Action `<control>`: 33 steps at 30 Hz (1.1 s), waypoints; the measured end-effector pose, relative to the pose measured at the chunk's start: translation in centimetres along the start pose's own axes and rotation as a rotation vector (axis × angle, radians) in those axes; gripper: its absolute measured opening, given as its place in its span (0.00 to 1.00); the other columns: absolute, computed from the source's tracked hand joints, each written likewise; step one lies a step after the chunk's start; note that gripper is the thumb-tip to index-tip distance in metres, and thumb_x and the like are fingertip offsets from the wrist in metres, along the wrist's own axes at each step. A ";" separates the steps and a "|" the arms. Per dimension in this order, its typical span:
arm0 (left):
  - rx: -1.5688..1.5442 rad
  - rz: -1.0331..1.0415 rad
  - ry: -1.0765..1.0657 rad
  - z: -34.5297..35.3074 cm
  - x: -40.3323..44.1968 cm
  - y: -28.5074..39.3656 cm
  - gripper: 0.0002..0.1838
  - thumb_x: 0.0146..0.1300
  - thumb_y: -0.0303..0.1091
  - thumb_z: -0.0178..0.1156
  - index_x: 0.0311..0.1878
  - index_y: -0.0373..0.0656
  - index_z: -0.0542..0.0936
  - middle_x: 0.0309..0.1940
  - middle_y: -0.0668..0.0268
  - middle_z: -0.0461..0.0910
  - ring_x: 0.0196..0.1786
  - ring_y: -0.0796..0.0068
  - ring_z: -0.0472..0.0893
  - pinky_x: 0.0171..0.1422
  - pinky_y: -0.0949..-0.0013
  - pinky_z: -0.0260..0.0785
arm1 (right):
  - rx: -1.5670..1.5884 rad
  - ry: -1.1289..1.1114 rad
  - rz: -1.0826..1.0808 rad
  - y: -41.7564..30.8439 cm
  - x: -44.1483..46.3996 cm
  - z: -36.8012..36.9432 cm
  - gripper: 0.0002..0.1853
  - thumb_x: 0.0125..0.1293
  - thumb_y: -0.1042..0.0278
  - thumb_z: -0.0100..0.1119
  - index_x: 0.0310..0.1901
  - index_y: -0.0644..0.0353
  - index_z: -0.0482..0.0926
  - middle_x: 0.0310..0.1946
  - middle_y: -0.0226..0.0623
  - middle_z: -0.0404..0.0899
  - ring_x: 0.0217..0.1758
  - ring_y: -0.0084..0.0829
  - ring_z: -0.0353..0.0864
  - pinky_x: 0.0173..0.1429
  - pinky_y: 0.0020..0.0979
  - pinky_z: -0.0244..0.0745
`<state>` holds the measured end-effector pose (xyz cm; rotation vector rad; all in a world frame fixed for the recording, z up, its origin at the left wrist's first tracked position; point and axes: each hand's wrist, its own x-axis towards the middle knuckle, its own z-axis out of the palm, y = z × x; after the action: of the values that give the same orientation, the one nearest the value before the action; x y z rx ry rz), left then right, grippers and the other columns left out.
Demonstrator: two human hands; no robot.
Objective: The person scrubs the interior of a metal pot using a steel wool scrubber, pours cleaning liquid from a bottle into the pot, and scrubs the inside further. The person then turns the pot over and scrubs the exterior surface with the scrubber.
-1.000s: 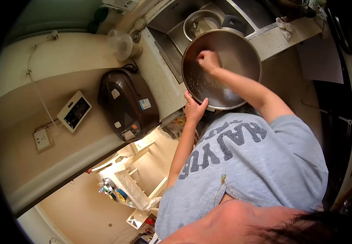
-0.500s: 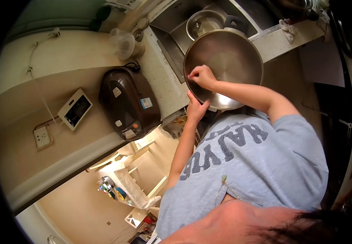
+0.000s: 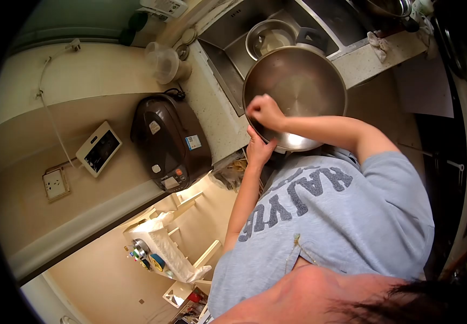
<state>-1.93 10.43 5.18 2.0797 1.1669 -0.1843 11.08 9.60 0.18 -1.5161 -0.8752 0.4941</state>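
Note:
A wide steel wok [image 3: 303, 81] is tilted over the counter's front edge, partly overlapping the sink, its dark handle [image 3: 313, 39] on the far side. My left hand [image 3: 258, 148] grips the near-left rim, thumb on the inner side and fingers out of sight beneath. Inside the left wall, my right hand [image 3: 266, 112] is closed, its fingertips pressed to the surface near the rim and smeared by motion. Whatever the fingertips hold, if anything, is hidden. Behind the wok, a smaller steel pan [image 3: 270, 33] with some liquid sits in the sink.
The steel sink [image 3: 225, 67] has a pale countertop [image 3: 212, 108] around it. A dark brown appliance [image 3: 171, 143] stands to the left, with clear plastic containers [image 3: 162, 62] beyond it. A crumpled cloth [image 3: 378, 46] lies at the right. A white-framed screen [image 3: 99, 148] hangs on the wall.
My right hand has shifted slightly along the wok's left wall, with the wrist turned and the fingers now blurred. My left hand keeps its hold on the rim.

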 end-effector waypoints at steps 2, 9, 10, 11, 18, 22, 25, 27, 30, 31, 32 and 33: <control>-0.014 0.033 0.018 -0.1 0.0 0.2 0.42 0.50 0.46 0.62 0.60 0.41 0.49 0.47 0.48 0.76 0.50 0.46 0.76 0.51 0.58 0.68 | 0.019 0.337 -0.054 0.7 5.1 0.6 0.02 0.49 0.72 0.65 0.25 0.59 0.83 0.27 0.38 0.81 0.33 0.34 0.79 0.41 0.32 0.72; -0.186 0.112 0.062 0.2 0.4 -0.5 0.38 0.51 0.39 0.63 0.59 0.36 0.53 0.50 0.48 0.75 0.51 0.51 0.77 0.53 0.61 0.68 | -0.335 0.301 -0.029 1.5 5.6 -3.2 0.03 0.50 0.65 0.66 0.28 0.51 0.83 0.32 0.26 0.78 0.43 0.34 0.73 0.46 0.33 0.69; -0.225 0.148 0.079 0.4 0.4 -1.0 0.39 0.52 0.41 0.63 0.60 0.37 0.52 0.48 0.47 0.77 0.49 0.50 0.78 0.52 0.60 0.69 | -0.571 0.172 -0.128 1.9 5.1 -4.7 0.05 0.48 0.67 0.66 0.29 0.50 0.83 0.35 0.26 0.76 0.46 0.35 0.71 0.48 0.33 0.69; -0.268 0.184 0.095 0.6 0.5 -1.2 0.39 0.54 0.44 0.62 0.61 0.37 0.52 0.46 0.47 0.78 0.47 0.50 0.79 0.50 0.59 0.71 | -0.807 0.037 -0.231 2.1 4.7 -6.3 0.07 0.47 0.68 0.65 0.30 0.50 0.83 0.38 0.27 0.75 0.49 0.35 0.70 0.49 0.34 0.69; -0.486 0.020 0.203 0.9 4.2 -1.1 0.25 0.55 0.39 0.62 0.52 0.35 0.69 0.42 0.49 0.80 0.46 0.52 0.80 0.50 0.60 0.70 | -0.812 -0.325 -0.201 2.5 2.3 -10.5 0.12 0.46 0.79 0.58 0.35 0.55 0.79 0.44 0.36 0.72 0.52 0.46 0.66 0.53 0.37 0.71; -0.496 0.014 0.262 1.3 5.2 -0.5 0.18 0.54 0.34 0.60 0.48 0.39 0.74 0.41 0.51 0.80 0.46 0.51 0.79 0.50 0.57 0.69 | -0.556 -0.155 -0.042 -0.9 4.6 -9.2 0.17 0.47 0.78 0.62 0.42 0.54 0.78 0.39 0.36 0.79 0.45 0.43 0.71 0.52 0.38 0.70; -0.407 -0.071 0.257 0.1 4.2 1.2 0.16 0.54 0.35 0.59 0.45 0.39 0.75 0.39 0.50 0.80 0.46 0.49 0.78 0.49 0.55 0.69 | -0.432 -0.271 -0.248 -5.0 3.1 -5.6 0.17 0.48 0.77 0.64 0.43 0.54 0.80 0.37 0.35 0.79 0.45 0.40 0.71 0.53 0.36 0.70; -0.387 -0.054 0.266 -0.1 3.7 1.7 0.14 0.55 0.34 0.58 0.43 0.38 0.75 0.37 0.48 0.79 0.45 0.47 0.78 0.47 0.53 0.69 | -0.409 -0.319 -0.378 -5.8 2.4 -3.3 0.10 0.50 0.76 0.61 0.36 0.55 0.82 0.37 0.32 0.78 0.44 0.38 0.71 0.51 0.33 0.72; -0.323 -0.009 0.269 0.1 4.0 1.3 0.11 0.54 0.28 0.55 0.41 0.36 0.75 0.37 0.47 0.78 0.42 0.45 0.77 0.45 0.51 0.69 | -0.607 -0.281 -0.488 -4.7 3.1 -1.9 0.08 0.52 0.75 0.59 0.35 0.55 0.83 0.36 0.32 0.78 0.43 0.38 0.71 0.48 0.34 0.73; -0.323 -0.010 0.268 0.1 3.9 1.1 0.11 0.54 0.28 0.55 0.41 0.36 0.75 0.37 0.47 0.78 0.42 0.45 0.77 0.45 0.51 0.69 | -0.604 -0.251 -0.500 -4.3 3.7 -2.3 0.08 0.53 0.75 0.58 0.35 0.55 0.83 0.35 0.33 0.78 0.43 0.39 0.71 0.47 0.34 0.73; -0.331 -0.022 0.293 0.7 4.1 1.3 0.11 0.53 0.27 0.54 0.40 0.34 0.75 0.37 0.47 0.78 0.42 0.44 0.77 0.46 0.50 0.69 | -0.709 -0.072 -0.441 -3.6 6.5 -3.6 0.08 0.53 0.76 0.58 0.35 0.55 0.83 0.34 0.35 0.79 0.42 0.40 0.72 0.45 0.35 0.73; -0.321 -0.038 0.316 0.8 4.1 1.2 0.11 0.53 0.27 0.54 0.40 0.33 0.75 0.37 0.46 0.78 0.42 0.43 0.77 0.46 0.50 0.70 | -0.772 0.008 -0.413 -3.3 8.0 -4.3 0.07 0.54 0.76 0.57 0.33 0.55 0.83 0.33 0.36 0.79 0.40 0.42 0.73 0.43 0.37 0.72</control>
<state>1.56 12.28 3.42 1.8429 1.3239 0.3077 18.44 12.80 5.48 -1.9392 -1.4302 -0.1891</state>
